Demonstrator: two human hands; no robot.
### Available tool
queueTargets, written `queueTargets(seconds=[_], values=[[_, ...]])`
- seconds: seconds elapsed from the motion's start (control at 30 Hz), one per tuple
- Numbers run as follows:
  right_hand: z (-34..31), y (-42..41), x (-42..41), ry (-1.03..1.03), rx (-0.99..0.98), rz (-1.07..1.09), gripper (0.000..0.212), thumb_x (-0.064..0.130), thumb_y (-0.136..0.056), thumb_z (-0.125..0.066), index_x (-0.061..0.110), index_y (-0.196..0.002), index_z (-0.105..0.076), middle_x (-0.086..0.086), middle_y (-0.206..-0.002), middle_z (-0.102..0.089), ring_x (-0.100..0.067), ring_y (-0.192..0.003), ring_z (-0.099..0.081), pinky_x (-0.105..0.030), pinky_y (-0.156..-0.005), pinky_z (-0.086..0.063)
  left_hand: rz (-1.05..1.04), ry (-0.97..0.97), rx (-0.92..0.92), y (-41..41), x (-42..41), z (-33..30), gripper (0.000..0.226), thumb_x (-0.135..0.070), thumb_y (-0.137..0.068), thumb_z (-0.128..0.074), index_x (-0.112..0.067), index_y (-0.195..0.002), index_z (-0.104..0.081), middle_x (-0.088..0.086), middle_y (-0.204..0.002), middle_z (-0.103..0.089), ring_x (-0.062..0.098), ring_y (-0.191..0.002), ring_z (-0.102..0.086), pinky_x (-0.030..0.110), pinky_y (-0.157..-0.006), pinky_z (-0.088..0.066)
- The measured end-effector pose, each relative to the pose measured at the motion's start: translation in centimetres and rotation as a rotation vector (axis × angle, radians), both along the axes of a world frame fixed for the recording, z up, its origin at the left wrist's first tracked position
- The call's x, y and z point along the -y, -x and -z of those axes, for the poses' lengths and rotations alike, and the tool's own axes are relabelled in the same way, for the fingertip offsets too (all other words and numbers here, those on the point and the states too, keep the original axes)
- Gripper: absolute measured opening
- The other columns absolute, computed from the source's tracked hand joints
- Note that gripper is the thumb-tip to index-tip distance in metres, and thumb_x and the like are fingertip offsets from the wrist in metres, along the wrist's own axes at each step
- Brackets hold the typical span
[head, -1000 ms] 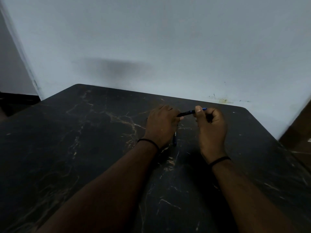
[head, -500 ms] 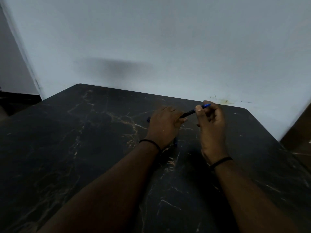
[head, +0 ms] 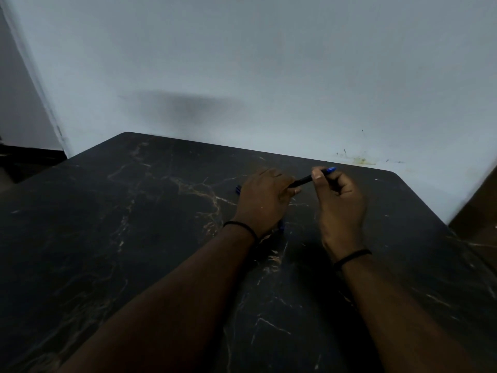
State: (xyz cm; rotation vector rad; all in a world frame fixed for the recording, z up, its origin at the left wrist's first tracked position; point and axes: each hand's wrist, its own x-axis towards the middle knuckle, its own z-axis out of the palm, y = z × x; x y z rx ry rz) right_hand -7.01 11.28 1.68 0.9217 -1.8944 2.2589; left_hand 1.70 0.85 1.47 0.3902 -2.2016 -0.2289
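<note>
A thin dark pen (head: 302, 181) with a blue end runs between my two hands above the black marbled table (head: 134, 224). My right hand (head: 340, 208) pinches the pen near its blue end, thumb on top. My left hand (head: 265, 200) lies knuckles up and holds the pen's other end at its fingertips. Small blue objects show at the left hand's edges, one (head: 238, 189) by the fingers and one (head: 281, 226) under the heel. What else the left hand covers is hidden.
The table stands against a pale blue wall (head: 255, 63), which has a yellowish stain (head: 359, 159) near the table's far right corner. A brown surface (head: 481, 211) lies beyond the right edge. Dark floor lies off the left edge.
My right hand has lifted slightly and moved to the right, raising the pen's blue end. My left hand has stayed in about the same place on the table.
</note>
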Motion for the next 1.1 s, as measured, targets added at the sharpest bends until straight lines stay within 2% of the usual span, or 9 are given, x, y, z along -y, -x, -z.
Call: queueTargets(seconds=[0.07,0.17,0.3,0.4,0.5,0.6,0.67,0.83,1.1], values=[[-0.1,-0.2,0.0,0.024,-0.008,0.048,0.012,0.032,-0.086,-0.075,0.027,-0.085,-0.063,0.008,-0.078,-0.065,-0.001,-0.070,-0.058,-0.021,-0.069,-0.052,0.021,0.004,0.011,0.1,0.0,0.0,0.019,-0.030,-0.093,-0.060,-0.015,-0.091,-0.073,0.005,-0.082,-0.068,0.023,-0.078,-0.057,0.041,-0.071,-0.046],[0.1,-0.2,-0.1,0.049,-0.020,-0.012,0.012,0.034,-0.090,-0.070,0.027,-0.092,-0.060,0.009,-0.086,-0.064,0.003,-0.074,-0.058,-0.018,-0.072,-0.051,0.013,-0.041,-0.011,0.4,-0.4,0.2,0.018,-0.031,-0.094,-0.060,-0.018,-0.088,-0.070,0.001,-0.078,-0.068,0.016,-0.071,-0.054,0.033,-0.065,-0.042],[0.8,-0.2,0.1,-0.130,-0.086,-0.136,0.010,0.030,-0.100,-0.057,0.031,-0.101,-0.067,0.008,-0.098,-0.072,-0.010,-0.094,-0.067,-0.035,-0.088,-0.055,0.154,-0.448,-0.220,0.7,-0.4,0.3,0.020,-0.026,-0.098,-0.056,-0.022,-0.082,-0.068,-0.008,-0.074,-0.061,0.009,-0.071,-0.058,0.026,-0.064,-0.046],[1.3,-0.6,0.5,-0.211,-0.134,-0.252,0.014,0.023,-0.099,-0.060,0.029,-0.108,-0.069,0.008,-0.099,-0.074,-0.008,-0.097,-0.069,-0.033,-0.090,-0.054,0.324,-0.739,-0.350,0.8,-0.5,0.0,0.022,-0.017,-0.100,-0.053,-0.010,-0.105,-0.074,-0.007,-0.096,-0.064,0.004,-0.091,-0.065,0.017,-0.082,-0.051],[1.4,-0.6,0.6,-0.235,-0.136,-0.291,0.017,0.021,-0.096,-0.064,0.035,-0.106,-0.067,0.008,-0.095,-0.074,-0.004,-0.092,-0.070,-0.025,-0.085,-0.054,0.470,-0.945,-0.356,0.7,-0.7,0.0,0.027,-0.012,-0.102,-0.047,-0.001,-0.112,-0.069,-0.013,-0.096,-0.069,0.004,-0.091,-0.069,0.020,-0.082,-0.054],[1.3,-0.2,0.5,-0.227,-0.126,-0.238,0.021,0.018,-0.093,-0.068,0.037,-0.100,-0.066,0.011,-0.089,-0.072,-0.001,-0.085,-0.067,-0.017,-0.079,-0.051,0.483,-0.984,-0.330,0.6,-0.8,-0.3,0.030,-0.015,-0.103,-0.045,-0.003,-0.116,-0.069,-0.004,-0.102,-0.069,-0.002,-0.092,-0.066,0.013,-0.081,-0.050],[1.4,0.0,0.5,-0.253,-0.142,-0.190,0.019,0.019,-0.095,-0.066,0.038,-0.098,-0.065,0.016,-0.090,-0.070,0.005,-0.085,-0.064,-0.013,-0.076,-0.047,0.455,-1.007,-0.353,0.6,-0.8,-0.5,0.030,-0.022,-0.103,-0.047,-0.009,-0.117,-0.069,-0.001,-0.090,-0.068,-0.010,-0.075,-0.060,0.006,-0.067,-0.044],[1.5,-0.1,0.4,-0.350,-0.162,-0.206,0.018,0.021,-0.099,-0.057,0.025,-0.111,-0.070,0.010,-0.103,-0.070,0.000,-0.095,-0.063,-0.017,-0.077,-0.044,0.281,-1.130,-0.566,-0.3,0.8,-1.0,0.035,-0.031,-0.101,-0.051,-0.003,-0.110,-0.071,0.018,-0.095,-0.071,0.008,-0.052,-0.038,0.015,-0.043,-0.032],[1.4,-0.1,0.5,-0.350,-0.136,-0.188,0.010,0.026,-0.094,-0.066,0.035,-0.096,-0.064,0.016,-0.091,-0.066,0.007,-0.083,-0.061,-0.012,-0.071,-0.043,0.203,-1.213,-0.628,-0.4,1.7,-0.2,0.035,-0.027,-0.098,-0.057,0.005,-0.099,-0.072,0.006,-0.066,-0.064,0.009,-0.042,-0.032,0.015,-0.035,-0.025]])
